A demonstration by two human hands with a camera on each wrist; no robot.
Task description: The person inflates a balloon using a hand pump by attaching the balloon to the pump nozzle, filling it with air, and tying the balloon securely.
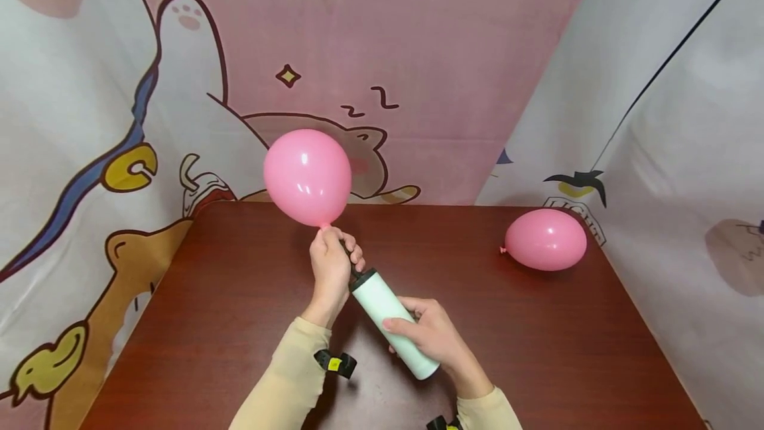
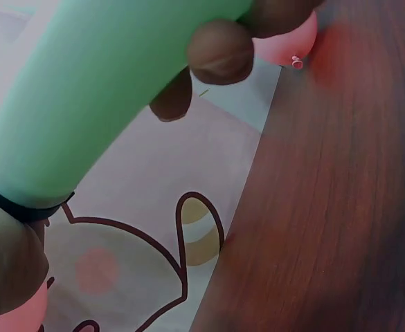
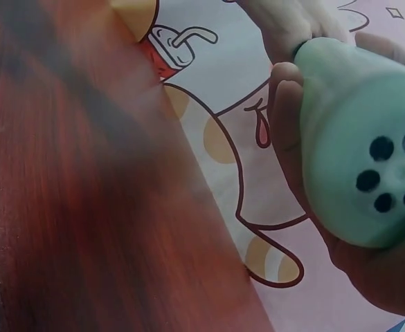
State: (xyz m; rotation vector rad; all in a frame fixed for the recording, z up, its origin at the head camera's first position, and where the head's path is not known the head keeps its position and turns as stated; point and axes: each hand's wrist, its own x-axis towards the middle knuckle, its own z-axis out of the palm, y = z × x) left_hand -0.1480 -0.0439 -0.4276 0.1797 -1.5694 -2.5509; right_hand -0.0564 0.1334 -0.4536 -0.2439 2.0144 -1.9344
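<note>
A round pink balloon (image 1: 307,176) rises from the top of my left hand (image 1: 331,267), whose fingers pinch its neck over the black nozzle end of a hand pump. The pump (image 1: 394,324) has a pale green barrel and slants down to the right above the table. My right hand (image 1: 432,334) grips the barrel near its lower end, thumb on top. In the right wrist view the green end cap (image 3: 396,173) shows several dark round holes. The left wrist view has the barrel (image 2: 84,90) close up with right-hand fingertips (image 2: 221,52) curled under it.
A second pink balloon (image 1: 546,240), tied at its neck, lies at the table's back right. The reddish-brown table (image 1: 239,324) meets hanging cloth (image 1: 442,85) printed with cartoon animals at the back and sides. Black straps with a yellow mark (image 1: 335,364) sit at the wrists.
</note>
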